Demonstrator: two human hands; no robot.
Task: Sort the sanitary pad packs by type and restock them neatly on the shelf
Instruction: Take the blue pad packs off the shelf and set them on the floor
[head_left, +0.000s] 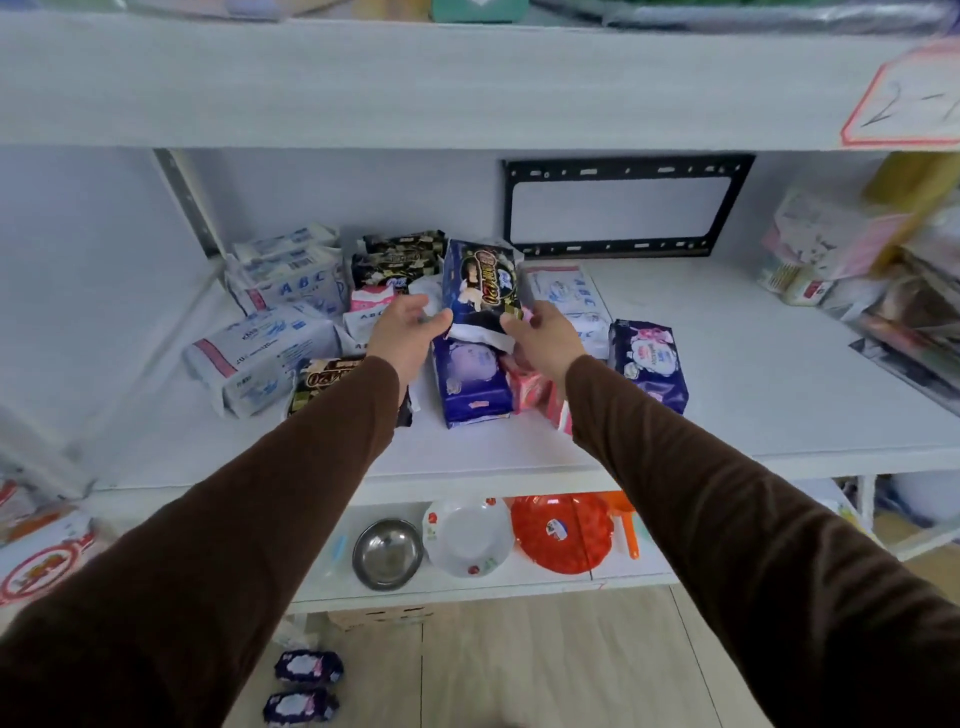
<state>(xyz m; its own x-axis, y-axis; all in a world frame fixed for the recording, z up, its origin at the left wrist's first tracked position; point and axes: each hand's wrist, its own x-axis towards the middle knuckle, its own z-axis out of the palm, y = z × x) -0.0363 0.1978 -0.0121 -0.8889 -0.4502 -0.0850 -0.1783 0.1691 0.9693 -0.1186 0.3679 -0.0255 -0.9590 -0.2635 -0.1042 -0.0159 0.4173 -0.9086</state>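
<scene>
Both hands up at the shelf (727, 395): the left hand (402, 332) and right hand (540, 332) pinch the bottom edge of a dark blue pack (480, 283), standing tilted mid-shelf over the jumbled packs (470, 379). Thin grip on slippery wrap, so it could topple back into the pile.
</scene>
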